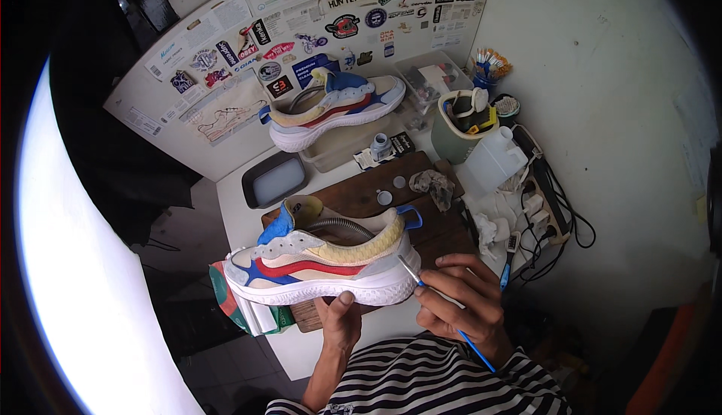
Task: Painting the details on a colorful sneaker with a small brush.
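My left hand [337, 321] grips a multicoloured sneaker [301, 265] from beneath, its thumb on the white sole and the other fingers hidden. The shoe has cream, red, blue and grey panels and a coiled metal insert inside, with its toe to the left. My right hand [462, 306] holds a slim blue-handled paintbrush [470, 347], with the brush tip at the grey-and-white heel, where I cannot tell if it touches. Below the shoe lies a dark wooden board [436, 234] with small white caps [384, 198] and a crumpled rag [432, 186] on it.
A second sneaker [335, 118] rests on a clear container [335, 152] at the back. Nearby are a dark tray [274, 182], an open paint jar [380, 146], a green tool pot [455, 129], a white jug [492, 159] and a power strip [549, 204]. A bright panel [83, 265] borders the left.
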A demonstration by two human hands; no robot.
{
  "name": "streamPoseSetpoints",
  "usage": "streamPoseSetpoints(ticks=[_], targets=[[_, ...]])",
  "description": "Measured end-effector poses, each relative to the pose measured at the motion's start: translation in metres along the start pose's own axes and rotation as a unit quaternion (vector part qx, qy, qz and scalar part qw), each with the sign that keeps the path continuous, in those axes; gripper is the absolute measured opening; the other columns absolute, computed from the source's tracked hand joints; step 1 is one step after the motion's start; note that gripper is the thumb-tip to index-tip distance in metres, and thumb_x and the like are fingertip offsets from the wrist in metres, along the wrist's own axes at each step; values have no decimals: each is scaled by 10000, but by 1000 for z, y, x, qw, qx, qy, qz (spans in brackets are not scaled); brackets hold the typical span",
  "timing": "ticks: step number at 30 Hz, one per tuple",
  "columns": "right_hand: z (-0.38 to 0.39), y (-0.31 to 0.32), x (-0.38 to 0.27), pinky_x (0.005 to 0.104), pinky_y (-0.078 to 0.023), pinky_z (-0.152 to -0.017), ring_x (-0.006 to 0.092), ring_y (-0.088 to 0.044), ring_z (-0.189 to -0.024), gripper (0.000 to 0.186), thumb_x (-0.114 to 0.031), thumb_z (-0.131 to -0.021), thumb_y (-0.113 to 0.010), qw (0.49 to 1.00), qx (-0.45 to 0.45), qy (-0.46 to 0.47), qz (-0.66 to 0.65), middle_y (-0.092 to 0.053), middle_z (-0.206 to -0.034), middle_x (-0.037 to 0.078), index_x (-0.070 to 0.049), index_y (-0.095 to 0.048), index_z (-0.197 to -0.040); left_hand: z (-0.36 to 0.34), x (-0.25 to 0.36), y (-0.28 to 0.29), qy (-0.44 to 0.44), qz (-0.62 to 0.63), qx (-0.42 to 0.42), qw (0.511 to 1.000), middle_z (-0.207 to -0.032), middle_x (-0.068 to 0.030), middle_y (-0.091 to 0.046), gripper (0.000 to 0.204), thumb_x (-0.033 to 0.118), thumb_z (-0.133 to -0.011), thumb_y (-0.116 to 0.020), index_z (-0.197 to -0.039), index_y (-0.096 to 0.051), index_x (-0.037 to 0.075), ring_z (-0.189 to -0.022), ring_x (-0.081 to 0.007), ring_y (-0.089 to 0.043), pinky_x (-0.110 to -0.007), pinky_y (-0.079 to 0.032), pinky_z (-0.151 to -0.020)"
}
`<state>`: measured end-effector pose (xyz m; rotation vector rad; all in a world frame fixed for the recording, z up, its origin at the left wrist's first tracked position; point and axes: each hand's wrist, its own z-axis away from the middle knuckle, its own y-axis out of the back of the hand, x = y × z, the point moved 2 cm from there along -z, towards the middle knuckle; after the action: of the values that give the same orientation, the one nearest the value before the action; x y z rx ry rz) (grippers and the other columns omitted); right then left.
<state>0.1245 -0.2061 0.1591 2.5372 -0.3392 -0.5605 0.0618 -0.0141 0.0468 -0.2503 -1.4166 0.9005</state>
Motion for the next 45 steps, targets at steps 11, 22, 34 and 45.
streamPoseSetpoints(ticks=[11,22,34,45], targets=[[0,-5,2,372,-539,-731,187,-656,-702,395,-55,-655,-764,999,-4,-19,31,-683,-955,91,-50,-658,-1035,4,0,-2,-1,-9,29,1000,-1412,-111,-468,858,226,-744,-775,-1456,-326,60,-1333,-301,-456,-478,-341,-1145],[0,-5,-6,378,-517,-715,169,-632,-660,386,-41,-647,-738,1000,3,-17,24,-686,-958,87,-62,-659,-1025,3,1,-3,-21,-9,12,1000,-1448,-109,-443,887,197,-752,-780,-1487,-297,76,-1357,-283,-434,-458,-311,-1169],[2,-13,-11,378,-509,-718,170,-628,-653,368,-60,-657,-763,1000,-5,-17,15,-682,-970,85,-41,-667,-1012,5,0,-2,-11,-26,9,1000,-1413,-107,-476,869,213,-756,-782,-1475,-317,68,-1330,-285,-463,-456,-331,-1153],[0,1,4,367,-522,-662,179,-650,-619,174,-25,-793,-696,975,111,-86,-170,-718,-842,111,-18,-638,-957,5,8,0,11,50,-4,999,-1426,-135,-477,900,203,-746,-799,-1481,-307,34,-1316,-297,-491,-479,-403,-1114]])
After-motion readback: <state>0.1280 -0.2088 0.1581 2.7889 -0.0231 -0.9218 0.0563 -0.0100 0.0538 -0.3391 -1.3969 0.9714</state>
